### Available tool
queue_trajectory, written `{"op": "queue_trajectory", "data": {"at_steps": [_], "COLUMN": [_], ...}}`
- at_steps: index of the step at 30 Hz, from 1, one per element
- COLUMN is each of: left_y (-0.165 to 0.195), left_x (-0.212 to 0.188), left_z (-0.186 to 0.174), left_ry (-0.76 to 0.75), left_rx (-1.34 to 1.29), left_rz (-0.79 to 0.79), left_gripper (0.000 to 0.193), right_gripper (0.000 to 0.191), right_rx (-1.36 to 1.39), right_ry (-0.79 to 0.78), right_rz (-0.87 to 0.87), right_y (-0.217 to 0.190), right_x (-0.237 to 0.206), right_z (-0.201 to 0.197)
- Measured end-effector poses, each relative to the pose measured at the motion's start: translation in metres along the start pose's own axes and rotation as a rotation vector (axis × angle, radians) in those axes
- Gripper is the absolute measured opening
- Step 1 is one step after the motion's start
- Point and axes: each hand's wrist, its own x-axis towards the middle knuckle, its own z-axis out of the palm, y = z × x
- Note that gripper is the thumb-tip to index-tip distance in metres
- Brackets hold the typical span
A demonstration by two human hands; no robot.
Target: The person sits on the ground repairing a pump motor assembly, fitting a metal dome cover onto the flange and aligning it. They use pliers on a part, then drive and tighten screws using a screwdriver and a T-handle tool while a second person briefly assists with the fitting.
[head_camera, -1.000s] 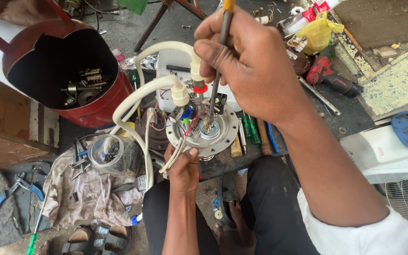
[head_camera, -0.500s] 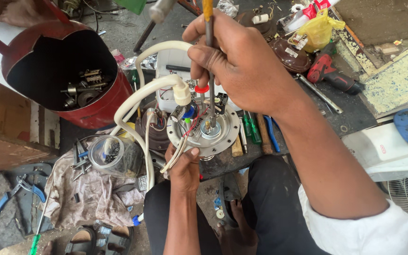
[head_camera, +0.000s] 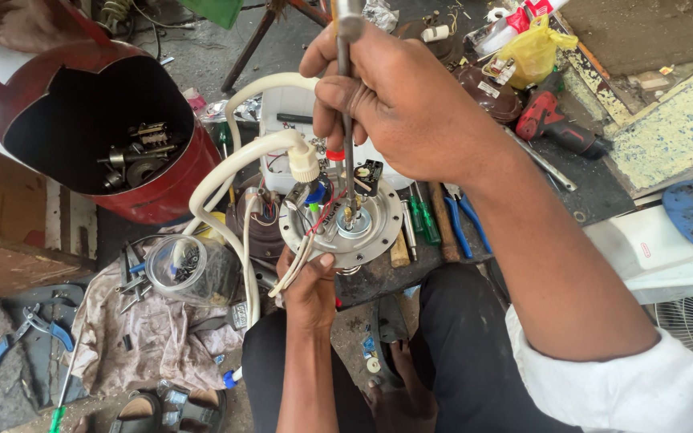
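you're gripping the screwdriver (head_camera: 347, 120) in your right hand (head_camera: 411, 104), its tip bearing down on the round plate (head_camera: 346, 226) your left hand (head_camera: 308, 285) is clutching from below. if you're tilting, that tip could slip into the wires (head_camera: 302, 252).

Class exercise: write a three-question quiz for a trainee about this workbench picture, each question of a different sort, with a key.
1. True or false: the right hand grips a screwdriver held upright over the round metal plate.
2. Which hand supports the plate from below? A) left hand B) right hand
3. Fill in: the red container at the left holds metal ____.

Key: 1 true; 2 A; 3 parts.
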Motion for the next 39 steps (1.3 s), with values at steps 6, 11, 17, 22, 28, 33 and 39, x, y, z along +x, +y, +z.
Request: {"op": "queue_trajectory", "data": {"at_steps": [6, 11, 17, 22, 28, 33, 39], "left_y": [0.001, 0.002, 0.002, 0.001, -0.001, -0.002, 0.002], "left_x": [0.0, 0.001, 0.0, 0.001, 0.004, 0.003, 0.0], "left_z": [0.0, 0.002, 0.004, 0.002, 0.001, -0.001, -0.004], "left_ry": [-0.016, -0.047, -0.026, -0.02, -0.036, -0.03, -0.049], "left_rx": [-0.001, -0.01, -0.002, -0.02, -0.044, -0.05, -0.068], "left_rz": [0.003, 0.012, 0.004, -0.005, -0.003, -0.006, -0.022], "left_gripper": [0.054, 0.054, 0.054, 0.053, 0.053, 0.053, 0.053], "right_gripper": [0.019, 0.013, 0.004, 0.004, 0.006, 0.02, 0.03], "right_rx": [-0.042, -0.007, -0.006, 0.012, -0.191, -0.242, -0.352], "right_ry": [-0.039, -0.028, 0.044, 0.083, 0.195, 0.347, 0.477], "right_rz": [-0.021, -0.065, 0.027, 0.028, 0.058, -0.038, -0.031], "right_y": [0.001, 0.005, 0.0, -0.003, -0.005, -0.012, -0.012], "right_x": [0.002, 0.001, -0.005, -0.008, -0.013, -0.025, -0.03], "right_z": [-0.005, -0.007, -0.001, 0.0, 0.006, 0.018, 0.032]}}
